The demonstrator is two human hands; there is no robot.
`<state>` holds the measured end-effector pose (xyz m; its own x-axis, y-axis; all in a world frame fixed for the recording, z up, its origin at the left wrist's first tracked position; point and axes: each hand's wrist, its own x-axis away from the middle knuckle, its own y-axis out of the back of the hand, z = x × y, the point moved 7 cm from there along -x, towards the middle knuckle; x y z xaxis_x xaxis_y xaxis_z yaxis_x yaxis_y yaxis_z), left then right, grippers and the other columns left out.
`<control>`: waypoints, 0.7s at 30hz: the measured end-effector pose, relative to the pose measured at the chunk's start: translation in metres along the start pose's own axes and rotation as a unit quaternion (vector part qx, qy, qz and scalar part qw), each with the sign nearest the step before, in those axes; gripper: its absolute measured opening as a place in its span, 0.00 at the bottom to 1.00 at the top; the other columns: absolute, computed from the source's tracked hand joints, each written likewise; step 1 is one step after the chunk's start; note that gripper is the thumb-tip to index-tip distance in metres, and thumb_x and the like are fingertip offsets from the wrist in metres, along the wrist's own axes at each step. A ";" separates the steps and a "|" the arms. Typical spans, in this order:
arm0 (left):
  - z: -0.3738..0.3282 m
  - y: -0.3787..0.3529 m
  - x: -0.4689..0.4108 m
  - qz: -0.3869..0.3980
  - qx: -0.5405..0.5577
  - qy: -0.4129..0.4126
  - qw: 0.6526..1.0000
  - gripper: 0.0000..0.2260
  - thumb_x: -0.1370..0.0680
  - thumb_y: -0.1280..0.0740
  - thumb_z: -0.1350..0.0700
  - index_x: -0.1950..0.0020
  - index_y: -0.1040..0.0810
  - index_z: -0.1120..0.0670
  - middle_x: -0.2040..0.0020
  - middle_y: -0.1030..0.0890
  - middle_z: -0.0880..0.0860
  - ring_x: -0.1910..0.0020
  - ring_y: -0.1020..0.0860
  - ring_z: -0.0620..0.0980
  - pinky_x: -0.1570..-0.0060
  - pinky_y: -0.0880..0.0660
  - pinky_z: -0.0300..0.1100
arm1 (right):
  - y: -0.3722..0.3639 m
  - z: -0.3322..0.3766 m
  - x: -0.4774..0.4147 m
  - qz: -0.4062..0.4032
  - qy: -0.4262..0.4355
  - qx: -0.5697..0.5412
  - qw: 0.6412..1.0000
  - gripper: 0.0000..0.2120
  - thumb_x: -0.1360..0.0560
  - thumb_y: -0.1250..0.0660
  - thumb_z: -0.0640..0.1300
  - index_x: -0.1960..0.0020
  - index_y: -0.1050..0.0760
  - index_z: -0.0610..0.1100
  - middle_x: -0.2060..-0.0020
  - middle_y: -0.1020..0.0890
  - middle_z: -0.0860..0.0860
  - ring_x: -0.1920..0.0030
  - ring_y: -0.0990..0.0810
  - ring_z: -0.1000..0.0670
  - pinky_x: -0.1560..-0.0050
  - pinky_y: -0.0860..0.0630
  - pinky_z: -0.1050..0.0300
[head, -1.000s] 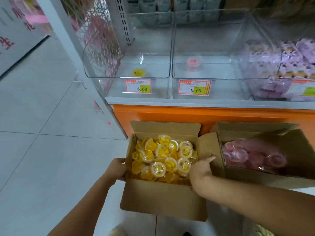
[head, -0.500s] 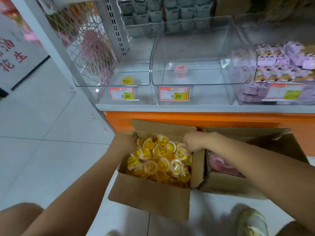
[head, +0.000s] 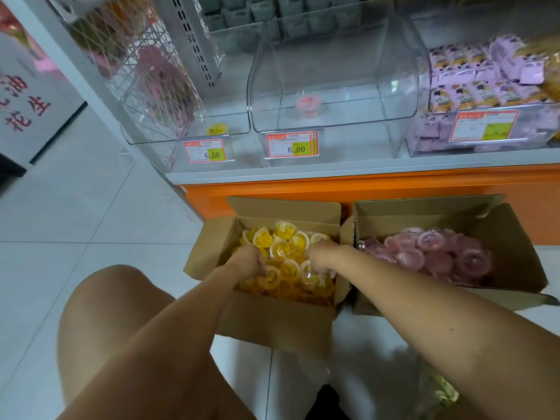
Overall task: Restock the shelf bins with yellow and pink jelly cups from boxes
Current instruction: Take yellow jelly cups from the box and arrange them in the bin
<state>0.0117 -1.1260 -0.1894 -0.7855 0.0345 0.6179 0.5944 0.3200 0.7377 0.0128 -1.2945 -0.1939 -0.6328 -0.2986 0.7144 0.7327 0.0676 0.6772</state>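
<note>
The yellow jelly cups (head: 285, 247) are small clear tubs with yellow jelly inside and round see-through lids. They lie in a jumbled heap in the left box (head: 272, 325). It is a brown cardboard box with its flaps open, on the floor just below the shelf. The pink jelly cups (head: 430, 253) look the same but pink, and they fill the right box (head: 512, 253) just beside it. One yellow cup (head: 216, 129) sits alone in the left bin (head: 181, 138). One pink cup (head: 308, 105) sits alone in the middle bin (head: 263, 86). Both bins are clear plastic.

Both hands are down in the yellow heap. The left hand (head: 249, 262) has its fingers curled round some yellow cups. The right hand (head: 320, 256) has its fingers pushed in among the cups, so it is not clear if it holds any. The arms cover part of the heap. The pink cups are blurry, and the small words on the price tags (head: 209, 150) are too tiny to read.
</note>
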 end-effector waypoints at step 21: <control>-0.008 0.221 0.143 -0.153 0.347 -0.123 0.917 0.05 0.24 0.32 0.62 0.58 0.25 0.62 0.69 0.17 0.56 0.70 0.20 0.46 0.67 0.22 0.33 | 0.168 0.029 0.160 -0.250 0.230 -0.410 0.846 0.08 0.27 0.30 0.34 0.62 0.25 0.41 0.72 0.21 0.52 0.72 0.25 0.58 0.67 0.28 0.66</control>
<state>0.0323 -1.0584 0.0641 -0.9630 0.0279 0.2679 0.1540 0.8731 0.4626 0.0272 -1.3033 0.0394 -0.8888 -0.4466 0.1033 0.4492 -0.8040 0.3896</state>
